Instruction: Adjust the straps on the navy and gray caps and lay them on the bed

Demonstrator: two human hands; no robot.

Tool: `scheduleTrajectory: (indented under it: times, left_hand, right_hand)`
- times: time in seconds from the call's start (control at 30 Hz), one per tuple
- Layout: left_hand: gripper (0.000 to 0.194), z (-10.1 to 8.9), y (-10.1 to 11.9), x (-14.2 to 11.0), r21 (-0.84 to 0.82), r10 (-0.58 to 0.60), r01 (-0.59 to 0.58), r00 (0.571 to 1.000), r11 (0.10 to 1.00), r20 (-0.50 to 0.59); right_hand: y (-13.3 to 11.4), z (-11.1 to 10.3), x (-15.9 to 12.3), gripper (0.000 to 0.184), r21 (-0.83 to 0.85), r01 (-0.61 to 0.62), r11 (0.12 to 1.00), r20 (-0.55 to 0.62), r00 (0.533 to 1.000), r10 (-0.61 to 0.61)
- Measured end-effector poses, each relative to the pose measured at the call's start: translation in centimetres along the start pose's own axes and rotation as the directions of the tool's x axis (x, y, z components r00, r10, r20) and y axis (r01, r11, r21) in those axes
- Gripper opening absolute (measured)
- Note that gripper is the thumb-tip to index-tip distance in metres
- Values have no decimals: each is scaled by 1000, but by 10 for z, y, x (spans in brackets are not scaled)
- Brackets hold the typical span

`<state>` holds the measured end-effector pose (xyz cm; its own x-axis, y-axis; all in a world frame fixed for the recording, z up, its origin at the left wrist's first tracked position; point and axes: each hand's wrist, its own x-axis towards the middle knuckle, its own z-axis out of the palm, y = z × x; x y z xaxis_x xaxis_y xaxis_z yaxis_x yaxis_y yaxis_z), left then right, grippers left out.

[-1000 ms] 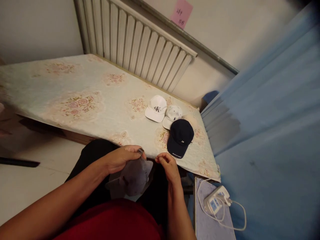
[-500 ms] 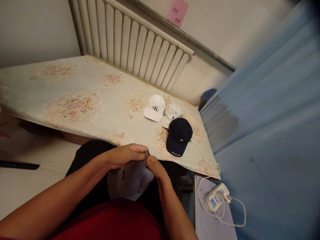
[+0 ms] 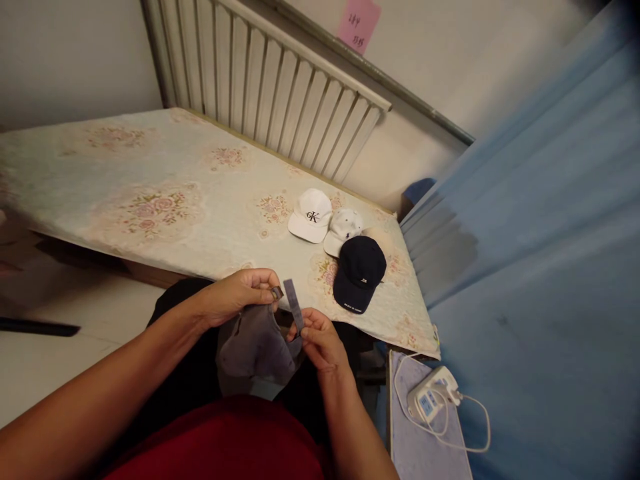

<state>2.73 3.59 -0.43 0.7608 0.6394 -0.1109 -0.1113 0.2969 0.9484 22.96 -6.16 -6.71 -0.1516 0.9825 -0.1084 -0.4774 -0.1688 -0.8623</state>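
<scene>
So both hands are busy with a grey cap point(image 3: 255, 343) held over the lap, just below the near edge of the tabletop point(image 3: 165, 173). The left hand point(image 3: 235, 300) has its grip pressed together on the little metal buckle point(image 3: 277, 292) at the back of the cap, thumb and fingers pinching it. The right hand point(image 3: 320, 340) is pinching the adjuster strap point(image 3: 294, 308) near its base, and the free end of the strap sticks up and slightly away from that grip, toward the tabletop.

The relation that matters, I'd say: the strap's long axis runs almost straight up from the right grip, and its tip sits just beside the buckle, a touch to the right of the left grip. So buckle and strap end are near each other but apart, not threaded as far as I can tell. The left hand is the one nearer the buckle, the right is the one nearer the strap. The cap body hangs down below and between the two grips, crown toward the lap.

Farther out from the hands, past the right grip, a navy cap point(image 3: 360, 273) lies near the tabletop edge, with a white logo cap point(image 3: 311, 215) and another pale cap point(image 3: 344, 230) just beyond it, the pale one touching the navy. A charger with cable point(image 3: 430, 400) sits low to the right, well apart.
</scene>
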Motion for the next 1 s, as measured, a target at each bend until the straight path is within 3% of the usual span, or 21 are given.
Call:
scheduleTrajectory:
  times: [0.37, 0.6, 0.87, 1.0]
  left_hand:
    - [25, 16, -15, -4, -56, -28, 24, 997, 998, -68]
    - [23, 25, -21, -5, -81, 74, -68, 995, 994, 66]
    - [18, 29, -35, -7, 53, 103, -98, 990, 994, -92]
    - [13, 30, -40, -8, 186, 182, -154, 972, 970, -146]
  right_hand:
    - [-12, 42, -1, 24, 81, 60, 995, -99, 994, -52]
    - [-10, 60, 10, 19, 41, 70, 997, -247, 967, -57]
    - [-4, 61, 11, 22, 48, 24, 999, -293, 956, -9]
    - [0, 56, 11, 25, 89, -15, 996, -273, 961, 39]
